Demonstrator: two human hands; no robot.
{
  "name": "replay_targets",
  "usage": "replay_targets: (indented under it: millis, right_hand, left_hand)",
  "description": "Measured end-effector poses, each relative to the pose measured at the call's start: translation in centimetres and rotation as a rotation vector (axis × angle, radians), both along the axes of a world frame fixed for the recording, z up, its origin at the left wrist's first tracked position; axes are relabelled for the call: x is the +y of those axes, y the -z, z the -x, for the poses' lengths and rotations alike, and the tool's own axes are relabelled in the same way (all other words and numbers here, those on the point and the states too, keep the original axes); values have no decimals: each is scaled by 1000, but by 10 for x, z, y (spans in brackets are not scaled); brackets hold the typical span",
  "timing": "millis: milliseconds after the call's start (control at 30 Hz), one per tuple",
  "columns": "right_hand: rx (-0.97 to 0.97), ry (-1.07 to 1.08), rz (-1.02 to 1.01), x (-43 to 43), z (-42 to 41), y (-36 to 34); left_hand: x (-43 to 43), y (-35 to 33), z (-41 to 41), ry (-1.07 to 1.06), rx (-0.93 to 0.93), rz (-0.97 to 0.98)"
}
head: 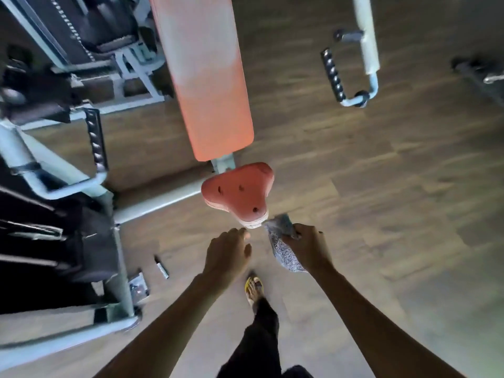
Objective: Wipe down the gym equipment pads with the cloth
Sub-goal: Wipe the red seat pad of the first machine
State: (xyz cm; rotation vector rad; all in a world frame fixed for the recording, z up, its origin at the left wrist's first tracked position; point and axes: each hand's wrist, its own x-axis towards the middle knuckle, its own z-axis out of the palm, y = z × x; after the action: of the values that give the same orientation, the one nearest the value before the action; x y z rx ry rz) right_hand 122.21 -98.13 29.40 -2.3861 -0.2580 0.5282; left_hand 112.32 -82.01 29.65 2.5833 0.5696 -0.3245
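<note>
Your right hand (306,248) grips the speckled grey cloth (283,246), its upper corner touching the near edge of the orange seat pad (237,192). Your left hand (227,253) hangs open just beside that edge. The long orange back pad (201,72) lies beyond, above a wood-plank floor (381,186), with pale metal frames (68,175) at left.

1. Dim, soft indoor light; the left side falls into near-black shadow.
2. A pale sheen washes the long orange pad (201,72).
3. Motion blur smears the floor (381,186), worst toward the right.
4. Wide-angle bending at the edges.
</note>
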Motion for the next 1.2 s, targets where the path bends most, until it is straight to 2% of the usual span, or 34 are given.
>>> replay_targets:
  millis: [233, 467, 633, 833, 1067, 1200]
  right_hand:
    - [78, -30, 56, 50, -116, 105]
    - [125, -143, 42, 86, -202, 224]
    - [82, -242, 32, 112, -257, 286]
    - [-190, -581, -79, 116, -234, 327]
    - [-369, -865, 87, 96, -188, 358]
    - [-498, -965, 57, 98, -187, 366]
  left_hand:
    - [37, 102, -106, -139, 83, 84]
    - [58, 213, -157, -372, 101, 162]
    - [73, 287, -187, -504, 40, 125]
    - [84, 352, -197, -548, -55, 37]
    - [93, 367, -176, -506, -172, 58]
    - [107, 376, -167, -468, -221, 57]
